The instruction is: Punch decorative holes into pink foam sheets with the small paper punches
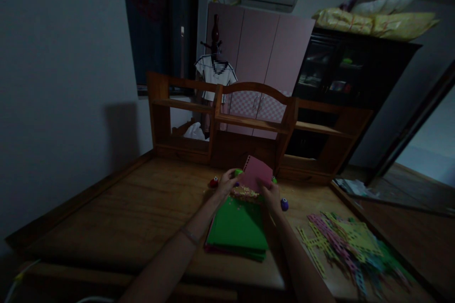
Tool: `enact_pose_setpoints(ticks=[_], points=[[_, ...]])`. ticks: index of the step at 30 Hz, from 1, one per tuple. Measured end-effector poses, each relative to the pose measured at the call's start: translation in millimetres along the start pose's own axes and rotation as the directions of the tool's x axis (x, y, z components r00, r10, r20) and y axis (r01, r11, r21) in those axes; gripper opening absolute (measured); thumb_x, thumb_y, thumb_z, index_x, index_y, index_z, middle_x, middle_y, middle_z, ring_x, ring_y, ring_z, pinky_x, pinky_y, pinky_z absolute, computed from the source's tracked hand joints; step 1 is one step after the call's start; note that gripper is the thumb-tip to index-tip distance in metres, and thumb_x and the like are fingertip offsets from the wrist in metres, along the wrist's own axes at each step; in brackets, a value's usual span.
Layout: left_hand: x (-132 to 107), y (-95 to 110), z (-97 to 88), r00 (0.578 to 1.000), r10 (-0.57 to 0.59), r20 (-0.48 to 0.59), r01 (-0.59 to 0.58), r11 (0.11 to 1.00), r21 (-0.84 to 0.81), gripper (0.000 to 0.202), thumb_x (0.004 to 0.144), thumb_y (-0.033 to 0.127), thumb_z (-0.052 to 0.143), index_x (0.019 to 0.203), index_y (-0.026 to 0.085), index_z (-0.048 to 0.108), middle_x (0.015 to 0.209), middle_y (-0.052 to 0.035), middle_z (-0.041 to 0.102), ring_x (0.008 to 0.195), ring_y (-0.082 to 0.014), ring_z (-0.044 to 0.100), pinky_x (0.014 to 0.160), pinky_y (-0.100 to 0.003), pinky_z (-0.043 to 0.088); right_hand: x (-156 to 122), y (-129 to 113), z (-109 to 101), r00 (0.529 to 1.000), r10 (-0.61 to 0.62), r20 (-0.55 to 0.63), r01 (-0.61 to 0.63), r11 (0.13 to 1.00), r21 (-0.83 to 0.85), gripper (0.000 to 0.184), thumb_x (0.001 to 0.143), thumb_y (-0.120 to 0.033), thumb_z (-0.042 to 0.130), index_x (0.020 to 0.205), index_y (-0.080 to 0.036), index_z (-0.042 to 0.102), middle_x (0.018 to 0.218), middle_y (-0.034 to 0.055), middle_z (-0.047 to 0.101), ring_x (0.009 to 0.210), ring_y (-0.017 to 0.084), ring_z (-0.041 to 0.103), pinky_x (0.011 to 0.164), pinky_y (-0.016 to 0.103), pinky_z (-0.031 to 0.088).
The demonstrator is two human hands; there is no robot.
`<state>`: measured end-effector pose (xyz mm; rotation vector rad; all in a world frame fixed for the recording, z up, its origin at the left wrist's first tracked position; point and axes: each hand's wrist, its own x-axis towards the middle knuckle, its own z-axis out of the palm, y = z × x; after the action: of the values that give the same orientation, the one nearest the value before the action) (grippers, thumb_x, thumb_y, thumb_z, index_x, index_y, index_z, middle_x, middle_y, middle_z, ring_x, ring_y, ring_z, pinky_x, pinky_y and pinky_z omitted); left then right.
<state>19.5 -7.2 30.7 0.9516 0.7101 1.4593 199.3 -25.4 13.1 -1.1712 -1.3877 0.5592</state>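
My left hand (pixel 227 182) is closed on a small green paper punch (pixel 238 172) and pinches the left edge of a pink paper sheet (pixel 256 173). My right hand (pixel 270 195) grips the sheet's lower right edge and holds it tilted up above the wooden table (pixel 135 213). Holes run along the sheet's left edge. Under my hands lies a heap of small punched paper bits (pixel 244 193) at the far end of a stack of paper with a green sheet (pixel 238 227) on top.
A red punch (pixel 213 182) sits left of my hands, a purple one (pixel 284 204) to the right. Several punched paper strips (pixel 341 241) lie in a heap at the right. A wooden shelf unit (pixel 249 123) stands along the table's far edge.
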Motion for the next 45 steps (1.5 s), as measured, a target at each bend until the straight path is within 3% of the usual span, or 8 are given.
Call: enact_pose_setpoints(ticks=[8, 12, 18, 26, 32, 38, 41, 45], points=[[-13, 14, -9.1, 0.998, 0.045, -0.033, -0.054, 0.945, -0.322, 0.021, 0.064, 0.023, 0.075, 0.083, 0.017, 0.069, 0.097, -0.0074, 0.068, 0.094, -0.0188, 0.061, 0.088, -0.031, 0.042, 4, 12, -1, 0.999, -0.002, -0.036, 0.002, 1.000, 0.016, 0.040, 0.073, -0.043, 0.059, 0.093, -0.010, 0.071, 0.082, 0.0072, 0.071, 0.070, 0.021, 0.063, 0.060, 0.026, 0.047], [0, 5, -15.1, 0.998, -0.045, -0.053, 0.026, 0.949, -0.314, 0.021, 0.062, 0.021, 0.076, 0.082, 0.016, 0.070, 0.097, -0.0083, 0.068, 0.093, -0.0195, 0.061, 0.086, -0.032, 0.044, 5, 14, 0, 0.998, 0.006, -0.056, -0.006, 1.000, 0.007, 0.041, 0.073, -0.044, 0.059, 0.091, -0.009, 0.072, 0.080, 0.0079, 0.071, 0.066, 0.020, 0.062, 0.057, 0.026, 0.046], [12, -6, -20.8, 0.999, -0.039, -0.013, 0.032, 0.937, -0.348, 0.024, 0.062, 0.022, 0.076, 0.085, 0.016, 0.070, 0.094, -0.0072, 0.068, 0.086, -0.0171, 0.063, 0.083, -0.031, 0.047, 6, 15, 1, 0.996, 0.024, -0.081, -0.025, 1.000, -0.006, 0.041, 0.072, -0.045, 0.060, 0.088, -0.009, 0.072, 0.078, 0.0079, 0.071, 0.064, 0.019, 0.060, 0.055, 0.025, 0.045], [6, 1, -12.6, 0.997, -0.068, -0.018, 0.059, 0.949, -0.311, 0.023, 0.067, 0.029, 0.075, 0.082, 0.013, 0.068, 0.082, -0.0068, 0.070, 0.079, -0.0176, 0.066, 0.079, -0.030, 0.049, 3, 9, 0, 0.998, 0.033, -0.061, -0.032, 0.999, 0.020, 0.043, 0.072, -0.046, 0.060, 0.086, -0.007, 0.071, 0.071, 0.0064, 0.069, 0.060, 0.018, 0.057, 0.051, 0.024, 0.041], [8, 6, -11.3, 0.984, -0.178, -0.002, 0.169, 0.937, -0.304, 0.036, 0.079, 0.048, 0.060, 0.081, 0.013, 0.065, 0.077, -0.0103, 0.071, 0.075, -0.0204, 0.068, 0.072, -0.030, 0.052, 2, 7, 0, 0.997, 0.024, -0.072, -0.021, 0.999, 0.045, 0.040, 0.072, -0.044, 0.061, 0.088, -0.009, 0.071, 0.076, 0.0068, 0.070, 0.064, 0.019, 0.059, 0.054, 0.025, 0.043], [20, -6, -23.3, 0.975, -0.220, 0.021, 0.216, 0.923, -0.317, 0.053, 0.087, 0.057, 0.039, 0.085, 0.010, 0.064, 0.075, -0.0145, 0.071, 0.070, -0.0211, 0.069, 0.073, -0.032, 0.052, 5, 14, 1, 0.996, 0.011, -0.089, -0.011, 1.000, 0.005, 0.036, 0.074, -0.041, 0.058, 0.085, -0.010, 0.072, 0.072, 0.0059, 0.069, 0.062, 0.019, 0.059, 0.053, 0.025, 0.044], [23, -11, -27.8, 0.969, -0.245, 0.015, 0.234, 0.904, -0.357, 0.055, 0.086, 0.059, 0.037, 0.082, 0.011, 0.062, 0.068, -0.0122, 0.069, 0.066, -0.0205, 0.068, 0.067, -0.032, 0.052, 5, 13, 1, 0.995, 0.024, -0.102, -0.024, 1.000, 0.005, 0.037, 0.073, -0.041, 0.058, 0.087, -0.010, 0.072, 0.073, 0.0064, 0.069, 0.060, 0.019, 0.059, 0.053, 0.026, 0.044], [20, -10, -28.0, 0.966, -0.255, -0.044, 0.219, 0.898, -0.381, 0.050, 0.085, 0.059, 0.040, 0.069, 0.015, 0.058, 0.049, -0.0031, 0.059, 0.043, -0.0139, 0.058, 0.049, -0.024, 0.047, 4, 9, 0, 0.996, 0.016, -0.090, -0.014, 1.000, 0.024, 0.039, 0.072, -0.043, 0.059, 0.087, -0.009, 0.072, 0.072, 0.0068, 0.070, 0.060, 0.020, 0.060, 0.052, 0.026, 0.045]])
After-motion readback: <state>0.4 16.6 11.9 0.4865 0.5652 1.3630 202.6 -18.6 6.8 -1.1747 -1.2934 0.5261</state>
